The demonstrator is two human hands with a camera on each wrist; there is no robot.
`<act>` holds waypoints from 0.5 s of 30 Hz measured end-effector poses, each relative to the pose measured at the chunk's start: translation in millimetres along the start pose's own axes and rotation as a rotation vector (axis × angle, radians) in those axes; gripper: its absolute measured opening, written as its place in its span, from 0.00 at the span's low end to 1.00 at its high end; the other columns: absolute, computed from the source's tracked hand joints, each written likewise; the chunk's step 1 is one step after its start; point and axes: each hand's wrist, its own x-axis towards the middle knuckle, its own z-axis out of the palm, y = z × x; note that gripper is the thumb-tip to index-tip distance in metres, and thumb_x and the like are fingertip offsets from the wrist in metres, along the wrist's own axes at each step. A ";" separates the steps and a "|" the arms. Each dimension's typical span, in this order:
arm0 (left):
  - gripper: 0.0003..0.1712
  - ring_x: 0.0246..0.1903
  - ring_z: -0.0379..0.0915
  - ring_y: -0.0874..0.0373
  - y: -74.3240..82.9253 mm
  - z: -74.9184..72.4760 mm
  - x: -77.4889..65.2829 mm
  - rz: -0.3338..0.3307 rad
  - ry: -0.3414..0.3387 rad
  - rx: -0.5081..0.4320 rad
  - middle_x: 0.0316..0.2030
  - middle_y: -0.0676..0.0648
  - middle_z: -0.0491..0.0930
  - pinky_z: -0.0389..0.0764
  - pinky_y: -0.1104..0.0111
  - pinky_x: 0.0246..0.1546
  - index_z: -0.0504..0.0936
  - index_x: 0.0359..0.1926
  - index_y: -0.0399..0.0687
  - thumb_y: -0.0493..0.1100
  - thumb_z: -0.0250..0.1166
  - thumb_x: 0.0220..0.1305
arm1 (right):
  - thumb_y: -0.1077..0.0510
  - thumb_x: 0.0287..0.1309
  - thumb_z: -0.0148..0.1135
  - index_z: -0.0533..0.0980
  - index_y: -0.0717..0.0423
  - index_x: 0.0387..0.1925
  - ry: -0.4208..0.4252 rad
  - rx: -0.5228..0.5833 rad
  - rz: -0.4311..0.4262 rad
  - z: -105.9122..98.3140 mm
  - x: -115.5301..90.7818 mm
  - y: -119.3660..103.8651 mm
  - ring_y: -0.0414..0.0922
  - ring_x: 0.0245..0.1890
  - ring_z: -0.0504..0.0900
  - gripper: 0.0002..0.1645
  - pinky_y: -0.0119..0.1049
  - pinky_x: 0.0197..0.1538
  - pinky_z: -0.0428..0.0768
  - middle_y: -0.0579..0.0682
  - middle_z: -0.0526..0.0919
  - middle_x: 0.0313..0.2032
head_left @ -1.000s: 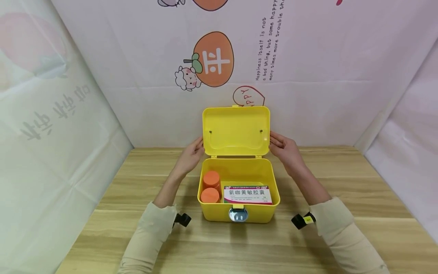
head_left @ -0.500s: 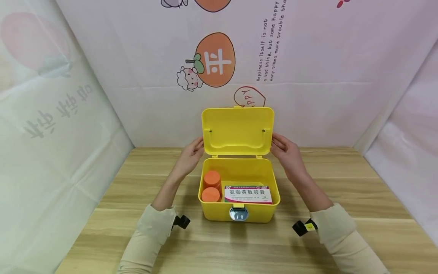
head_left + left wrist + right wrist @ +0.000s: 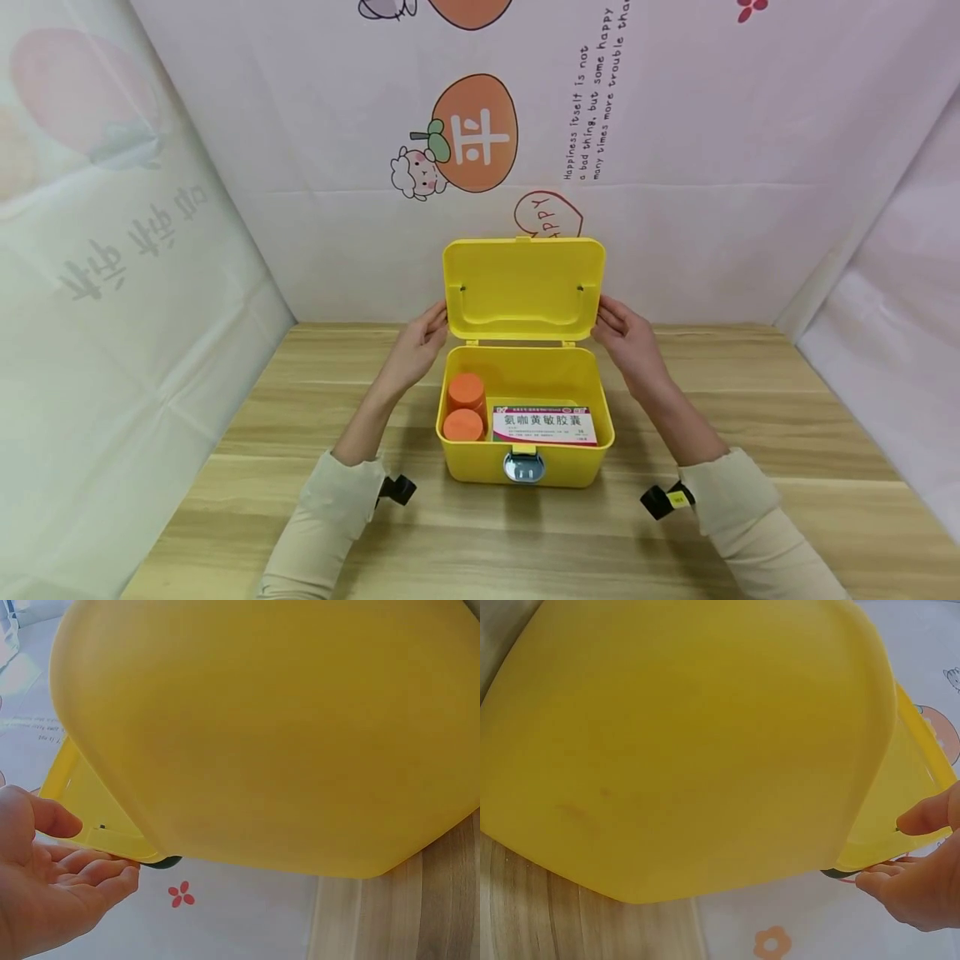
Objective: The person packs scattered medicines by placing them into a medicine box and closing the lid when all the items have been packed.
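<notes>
A yellow storage box [image 3: 517,467] stands on the table with its hinged lid [image 3: 525,283] raised at the back. My left hand [image 3: 417,343] holds the lid's left edge, fingers behind it and thumb toward the inner side. At the opposite edge, my right hand [image 3: 632,340] grips the lid the same way. Both wrist views show the thumb [image 3: 60,819] over the lid's inside and the fingertips under its outer face. Inside the box, two orange-capped round containers [image 3: 465,392] sit at the left, beside a white and magenta medicine box [image 3: 544,425] with printed characters.
A silver latch [image 3: 524,467] hangs on the box's front. The wooden table [image 3: 315,383] ends at a printed cloth backdrop [image 3: 675,250] close behind the lid. Another cloth wall [image 3: 150,350] stands at the left.
The lid has tilted slightly forward and looks wider, its right edge shifted right. Both hands keep hold of its sides. The box and its contents stay in place.
</notes>
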 end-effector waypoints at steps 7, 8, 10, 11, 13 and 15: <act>0.32 0.73 0.59 0.46 1.4 1.3 -3.0 0.015 0.010 0.023 0.74 0.35 0.59 0.65 0.54 0.72 0.51 0.77 0.35 0.35 0.47 0.77 | 0.60 0.73 0.50 0.47 0.58 0.78 -0.011 -0.031 0.007 -0.6 -3.8 -1.8 0.51 0.76 0.58 0.39 0.46 0.74 0.62 0.56 0.55 0.77; 0.32 0.74 0.59 0.46 1.8 1.7 -3.4 0.016 0.011 0.028 0.74 0.35 0.59 0.65 0.54 0.72 0.51 0.77 0.35 0.35 0.47 0.77 | 0.60 0.73 0.50 0.47 0.58 0.78 -0.017 -0.031 0.006 -0.5 -4.7 -2.2 0.51 0.76 0.58 0.39 0.46 0.74 0.62 0.56 0.54 0.77; 0.32 0.74 0.57 0.46 2.6 2.4 -4.3 0.016 0.012 0.038 0.74 0.35 0.58 0.65 0.53 0.72 0.51 0.77 0.35 0.35 0.46 0.77 | 0.60 0.73 0.50 0.47 0.57 0.78 -0.027 -0.034 0.003 -0.6 -6.4 -2.6 0.51 0.77 0.57 0.39 0.48 0.75 0.61 0.56 0.53 0.77; 0.32 0.74 0.57 0.46 3.0 2.7 -4.8 0.014 0.012 0.041 0.75 0.35 0.58 0.65 0.53 0.72 0.50 0.77 0.35 0.36 0.46 0.77 | 0.60 0.74 0.50 0.46 0.57 0.78 -0.031 -0.036 0.002 -0.6 -7.0 -2.6 0.51 0.77 0.56 0.39 0.48 0.75 0.61 0.56 0.53 0.78; 0.32 0.75 0.56 0.47 3.8 3.3 -5.9 0.010 0.011 0.051 0.75 0.36 0.57 0.65 0.53 0.72 0.50 0.77 0.35 0.36 0.46 0.77 | 0.60 0.74 0.50 0.46 0.57 0.78 -0.035 -0.041 -0.001 -0.7 -8.5 -2.6 0.52 0.77 0.56 0.39 0.49 0.75 0.60 0.56 0.52 0.78; 0.32 0.75 0.55 0.47 4.9 3.7 -6.9 0.007 0.009 0.057 0.75 0.36 0.57 0.64 0.53 0.72 0.49 0.77 0.35 0.37 0.45 0.77 | 0.61 0.74 0.50 0.46 0.57 0.78 -0.033 -0.045 -0.002 -0.9 -9.6 -2.4 0.52 0.77 0.56 0.39 0.49 0.75 0.61 0.56 0.52 0.78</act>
